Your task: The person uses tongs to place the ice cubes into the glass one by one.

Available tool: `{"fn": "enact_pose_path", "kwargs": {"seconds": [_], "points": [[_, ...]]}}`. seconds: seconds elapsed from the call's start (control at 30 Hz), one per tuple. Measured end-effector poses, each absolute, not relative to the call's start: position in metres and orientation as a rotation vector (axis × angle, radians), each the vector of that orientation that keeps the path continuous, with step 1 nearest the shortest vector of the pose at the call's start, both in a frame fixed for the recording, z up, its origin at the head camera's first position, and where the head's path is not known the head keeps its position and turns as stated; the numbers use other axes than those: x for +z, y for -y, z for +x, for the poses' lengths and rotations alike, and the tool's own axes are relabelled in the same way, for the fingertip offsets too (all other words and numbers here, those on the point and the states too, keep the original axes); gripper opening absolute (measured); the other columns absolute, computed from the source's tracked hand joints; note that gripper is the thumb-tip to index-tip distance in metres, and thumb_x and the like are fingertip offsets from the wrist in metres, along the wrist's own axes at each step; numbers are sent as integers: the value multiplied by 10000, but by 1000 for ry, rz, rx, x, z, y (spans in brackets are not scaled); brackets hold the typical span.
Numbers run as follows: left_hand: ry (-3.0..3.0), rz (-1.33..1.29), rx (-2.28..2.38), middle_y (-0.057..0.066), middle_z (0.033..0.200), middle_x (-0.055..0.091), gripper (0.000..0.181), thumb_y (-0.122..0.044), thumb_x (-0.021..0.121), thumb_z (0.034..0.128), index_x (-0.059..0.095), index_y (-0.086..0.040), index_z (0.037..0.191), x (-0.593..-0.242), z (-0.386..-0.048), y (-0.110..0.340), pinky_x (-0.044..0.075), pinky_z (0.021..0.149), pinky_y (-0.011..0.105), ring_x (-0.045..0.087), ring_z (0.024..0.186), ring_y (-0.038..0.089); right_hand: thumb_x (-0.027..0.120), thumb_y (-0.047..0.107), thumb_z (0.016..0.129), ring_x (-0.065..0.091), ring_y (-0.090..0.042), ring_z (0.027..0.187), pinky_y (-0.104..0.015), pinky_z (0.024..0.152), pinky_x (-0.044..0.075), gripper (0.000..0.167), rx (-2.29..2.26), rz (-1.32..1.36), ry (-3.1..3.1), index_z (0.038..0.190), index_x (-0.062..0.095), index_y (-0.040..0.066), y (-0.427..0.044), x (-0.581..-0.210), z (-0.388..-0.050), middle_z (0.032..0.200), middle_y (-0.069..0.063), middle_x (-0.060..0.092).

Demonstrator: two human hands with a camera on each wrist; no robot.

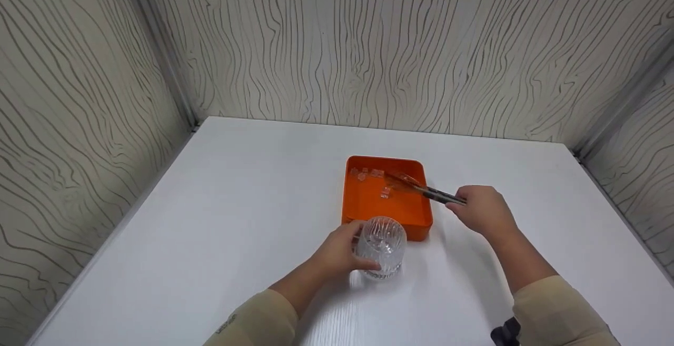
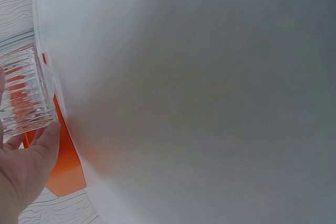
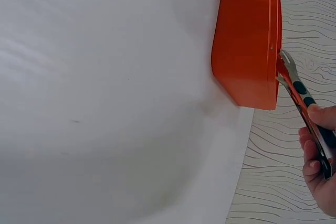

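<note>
A clear ribbed glass point(image 1: 383, 246) stands just in front of an orange tray point(image 1: 387, 207); my left hand point(image 1: 337, 251) grips it from the left, thumb at the near side. The left wrist view has the ribbed glass point(image 2: 26, 95) between thumb and fingers of the left hand point(image 2: 29, 169). My right hand point(image 1: 483, 210) holds metal tongs point(image 1: 439, 195), whose tips reach down into the tray. Several clear pieces point(image 1: 377, 173) lie in the tray's far part, and another point(image 1: 385, 193) lies near its middle. In the right wrist view the tongs point(image 3: 298, 88) cross the tray's rim.
White tabletop point(image 1: 237, 193) surrounds the tray. Patterned panels point(image 1: 337, 46) rise behind the table and at both sides. A dark object point(image 1: 505, 332) is partly visible beside the right sleeve at the near edge.
</note>
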State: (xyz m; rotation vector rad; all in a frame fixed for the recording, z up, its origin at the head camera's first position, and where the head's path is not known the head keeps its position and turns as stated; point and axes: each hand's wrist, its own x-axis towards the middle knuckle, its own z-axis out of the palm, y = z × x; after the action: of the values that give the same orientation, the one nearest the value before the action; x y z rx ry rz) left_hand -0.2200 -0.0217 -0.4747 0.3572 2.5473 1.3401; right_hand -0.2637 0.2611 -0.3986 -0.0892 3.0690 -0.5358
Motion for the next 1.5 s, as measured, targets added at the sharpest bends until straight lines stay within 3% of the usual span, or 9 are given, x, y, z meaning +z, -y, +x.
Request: {"fn": "enact_pose_path", "kwargs": {"seconds": [0.73, 1.5], "points": [[-2555, 389, 1335, -88, 1142, 538, 729, -377, 827, 612, 473, -256, 1238, -474, -220, 23, 454, 926, 376, 524, 1075, 165, 636, 284, 853, 485, -209, 659, -302, 579, 426, 204, -539, -65, -2964, 882, 664, 84, -248, -410, -266, 687, -30, 566], [-2544, 384, 1343, -88, 1150, 544, 732, -371, 828, 611, 473, -261, 1241, -472, -220, 23, 459, 921, 382, 527, 1074, 164, 630, 246, 853, 470, -198, 633, -298, 542, 390, 160, -543, -199, -3048, 796, 648, 98, -260, -392, -261, 639, 1, 554]]}}
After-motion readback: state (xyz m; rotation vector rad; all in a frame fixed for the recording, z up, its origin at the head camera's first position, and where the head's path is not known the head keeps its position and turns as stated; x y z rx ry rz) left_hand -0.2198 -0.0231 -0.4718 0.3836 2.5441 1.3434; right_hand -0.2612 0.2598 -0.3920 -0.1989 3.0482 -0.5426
